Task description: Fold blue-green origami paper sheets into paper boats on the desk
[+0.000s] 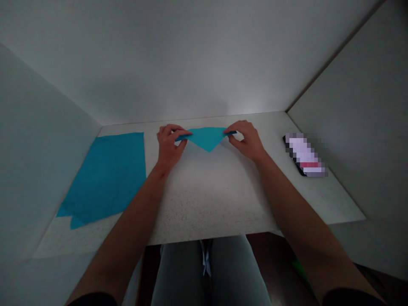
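A small piece of blue paper (208,137), folded into a roughly triangular shape with its point toward me, is held between my hands near the back of the white tabletop. My left hand (171,140) pinches its left end between thumb and fingers. At the other end, my right hand (246,137) grips the right corner in the same way, and a narrow darker strip sticks out past the fingertips. Whether the paper rests on the surface or is slightly raised, I cannot tell.
Flat blue sheets (108,174) overlap on the tabletop (204,204) at the left. A phone (304,155) with a lit, blurred screen lies at the right. White walls (197,63) close in the back and both sides. My legs are below the front edge.
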A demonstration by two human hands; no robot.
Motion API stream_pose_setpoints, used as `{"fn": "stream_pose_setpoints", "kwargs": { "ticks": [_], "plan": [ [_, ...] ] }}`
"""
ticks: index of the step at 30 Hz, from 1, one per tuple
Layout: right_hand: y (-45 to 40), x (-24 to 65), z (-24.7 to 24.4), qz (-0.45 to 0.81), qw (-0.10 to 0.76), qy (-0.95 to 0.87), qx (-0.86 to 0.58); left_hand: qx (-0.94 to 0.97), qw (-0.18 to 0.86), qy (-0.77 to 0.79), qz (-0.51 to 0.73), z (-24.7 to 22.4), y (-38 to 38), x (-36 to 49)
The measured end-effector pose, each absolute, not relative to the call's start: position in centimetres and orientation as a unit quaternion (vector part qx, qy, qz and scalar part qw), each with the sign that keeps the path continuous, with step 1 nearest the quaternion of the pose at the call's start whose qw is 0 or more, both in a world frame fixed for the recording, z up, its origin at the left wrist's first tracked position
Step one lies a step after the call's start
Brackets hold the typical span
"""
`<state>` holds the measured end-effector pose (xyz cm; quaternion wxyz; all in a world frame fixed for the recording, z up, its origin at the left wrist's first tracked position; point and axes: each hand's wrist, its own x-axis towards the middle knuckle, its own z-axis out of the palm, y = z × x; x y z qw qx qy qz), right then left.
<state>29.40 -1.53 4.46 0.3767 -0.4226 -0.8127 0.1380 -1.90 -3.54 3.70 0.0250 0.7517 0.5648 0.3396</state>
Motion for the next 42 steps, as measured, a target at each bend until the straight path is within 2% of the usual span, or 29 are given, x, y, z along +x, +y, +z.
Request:
{"fn": "stream_pose_setpoints", "kwargs": {
  "ticks": [4,8,15,23,32,42],
  "plan": [
    [-1.1,29.7,3.7,0.135,0.26,-0.87,-0.397,0.762,0.039,0.572,0.302,2.4,-3.1,-2.5],
    [-0.7,30.2,2.9,0.141,0.215,-0.883,-0.392,0.779,0.058,0.563,0.271,1.2,-2.6,-3.1],
    [-0.1,30.7,2.3,0.154,0.227,-0.871,-0.408,0.761,0.096,0.571,0.291,0.8,-2.0,-3.4],
    [0.6,31.1,0.5,0.115,0.242,-0.838,-0.475,0.761,0.099,0.578,0.278,0.4,-1.8,-3.5],
    [0.6,31.9,0.4,0.12,0.227,-0.825,-0.503,0.779,0.076,0.581,0.223,0.1,-2.2,-3.6],
    [0.1,31.9,0.6,0.121,0.19,-0.843,-0.489,0.808,0.12,0.542,0.197,1.8,-3.1,-3.7]
  ]
}}
